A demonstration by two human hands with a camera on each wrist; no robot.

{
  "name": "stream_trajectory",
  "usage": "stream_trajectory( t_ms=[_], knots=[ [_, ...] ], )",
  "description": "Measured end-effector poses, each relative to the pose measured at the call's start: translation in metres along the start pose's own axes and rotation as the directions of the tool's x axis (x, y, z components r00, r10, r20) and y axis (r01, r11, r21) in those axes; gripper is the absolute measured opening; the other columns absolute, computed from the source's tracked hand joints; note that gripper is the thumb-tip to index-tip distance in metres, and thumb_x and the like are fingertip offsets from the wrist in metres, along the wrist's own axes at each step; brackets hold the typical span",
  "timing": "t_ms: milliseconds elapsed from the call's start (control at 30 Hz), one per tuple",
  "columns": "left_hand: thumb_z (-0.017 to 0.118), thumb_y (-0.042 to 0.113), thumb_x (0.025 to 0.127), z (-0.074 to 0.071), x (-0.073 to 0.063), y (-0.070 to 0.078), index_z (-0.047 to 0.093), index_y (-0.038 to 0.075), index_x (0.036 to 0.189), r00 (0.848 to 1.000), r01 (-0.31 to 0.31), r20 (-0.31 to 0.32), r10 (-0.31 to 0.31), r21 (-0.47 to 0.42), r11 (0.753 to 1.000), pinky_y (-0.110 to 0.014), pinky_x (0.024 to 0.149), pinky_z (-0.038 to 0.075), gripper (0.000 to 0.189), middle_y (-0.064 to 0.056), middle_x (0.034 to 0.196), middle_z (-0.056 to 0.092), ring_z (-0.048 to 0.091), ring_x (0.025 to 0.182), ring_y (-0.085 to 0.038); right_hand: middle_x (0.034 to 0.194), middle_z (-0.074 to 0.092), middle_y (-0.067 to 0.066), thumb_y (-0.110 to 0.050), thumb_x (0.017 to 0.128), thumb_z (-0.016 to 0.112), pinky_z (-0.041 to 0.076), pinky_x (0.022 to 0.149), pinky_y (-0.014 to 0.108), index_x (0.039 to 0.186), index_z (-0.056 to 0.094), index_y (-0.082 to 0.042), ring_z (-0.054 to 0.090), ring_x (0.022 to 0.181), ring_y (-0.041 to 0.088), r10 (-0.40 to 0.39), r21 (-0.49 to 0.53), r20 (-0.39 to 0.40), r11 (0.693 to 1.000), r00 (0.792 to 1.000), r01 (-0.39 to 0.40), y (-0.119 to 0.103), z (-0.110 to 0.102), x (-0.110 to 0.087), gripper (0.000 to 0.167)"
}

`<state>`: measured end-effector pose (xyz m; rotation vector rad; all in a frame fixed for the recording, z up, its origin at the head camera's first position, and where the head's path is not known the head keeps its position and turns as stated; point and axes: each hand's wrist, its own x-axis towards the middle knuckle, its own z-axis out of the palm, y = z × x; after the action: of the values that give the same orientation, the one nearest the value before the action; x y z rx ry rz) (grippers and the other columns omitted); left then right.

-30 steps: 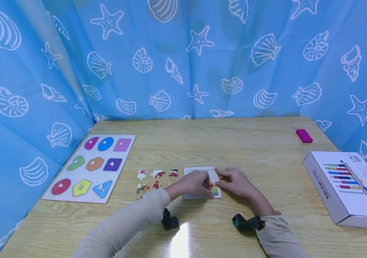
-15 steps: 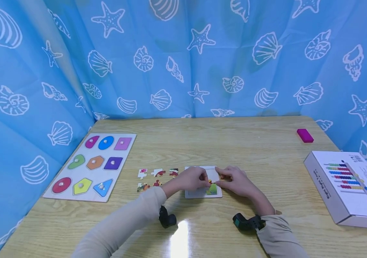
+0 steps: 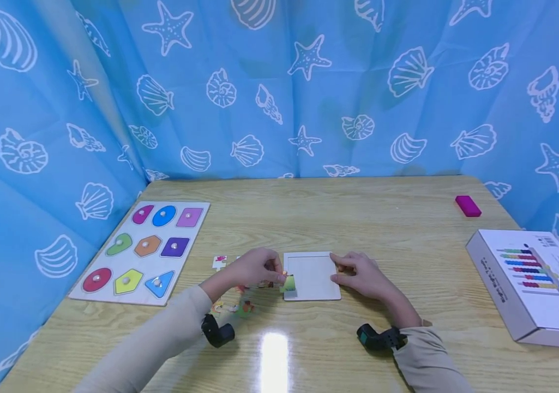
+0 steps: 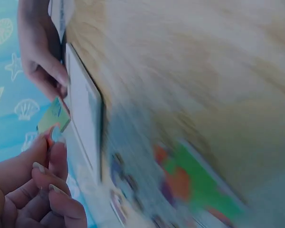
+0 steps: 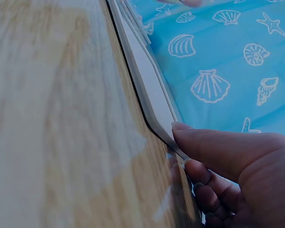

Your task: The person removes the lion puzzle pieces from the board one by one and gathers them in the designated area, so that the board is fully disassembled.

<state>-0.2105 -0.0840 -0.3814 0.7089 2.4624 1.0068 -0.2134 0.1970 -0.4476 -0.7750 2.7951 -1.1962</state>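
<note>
My left hand (image 3: 258, 267) pinches a green jigsaw piece (image 3: 289, 284) between thumb and fingertips, just over the left edge of a white puzzle tray (image 3: 313, 278). In the left wrist view this jigsaw piece (image 4: 57, 117) stands tilted up from the fingertips, while the other fingers are curled. My right hand (image 3: 361, 275) holds the tray's right edge; the right wrist view has the thumb on the rim (image 5: 154, 90) and the other fingers curled beside and below it. A bit of orange shows between the right thumb and index finger. The tray's inside is bare white.
Several loose jigsaw pieces (image 3: 246, 307) lie left of the tray, partly hidden by the left hand. A knobbed shape board (image 3: 200, 229) lies at the left. An abacus box (image 3: 500, 289) stands at the right, with a magenta block (image 3: 468, 206) behind it.
My left hand has moved left from inside the tray, carrying the green jigsaw piece out to its left edge. My right hand stays at the right edge.
</note>
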Motion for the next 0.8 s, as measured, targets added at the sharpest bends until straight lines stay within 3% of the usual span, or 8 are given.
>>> stream_trajectory(
  t_ms=[300,500,800],
  knots=[
    [0.071,0.012,0.085,-0.003,-0.025,-0.022,0.063,0.007,0.077,0.998,0.041,0.033,-0.044,0.078,0.996,-0.025,0.063,0.046,0.012,0.004,0.071,0.062,0.056,0.064,-0.007,0.085,0.053,-0.001,-0.015,0.086,0.071,0.034,0.072,0.034,0.128,0.055,0.005,0.044,0.079,0.017,0.0,0.009,0.006,1.0,1.0,0.0,0.0,0.0,0.001,0.049],
    [0.071,0.009,0.085,0.002,-0.027,-0.024,0.063,0.006,0.076,0.998,0.061,0.027,-0.064,0.078,0.995,-0.025,0.059,0.045,0.012,0.004,0.07,0.061,0.055,0.062,-0.008,0.085,0.053,-0.002,-0.018,0.086,0.071,0.035,0.07,0.032,0.127,0.055,0.005,0.044,0.079,0.016,-0.009,0.013,0.006,1.0,1.0,0.009,0.001,0.001,0.001,0.05],
    [0.071,0.005,0.085,0.004,-0.027,-0.026,0.063,0.004,0.074,0.999,0.015,0.039,-0.018,0.059,0.998,-0.023,0.057,0.043,0.013,0.003,0.07,0.061,0.053,0.06,-0.007,0.085,0.052,-0.002,-0.019,0.086,0.071,0.034,0.069,0.032,0.127,0.056,0.004,0.043,0.078,0.016,0.005,0.01,0.004,1.0,1.0,-0.005,0.001,0.002,0.001,0.05]
  ],
)
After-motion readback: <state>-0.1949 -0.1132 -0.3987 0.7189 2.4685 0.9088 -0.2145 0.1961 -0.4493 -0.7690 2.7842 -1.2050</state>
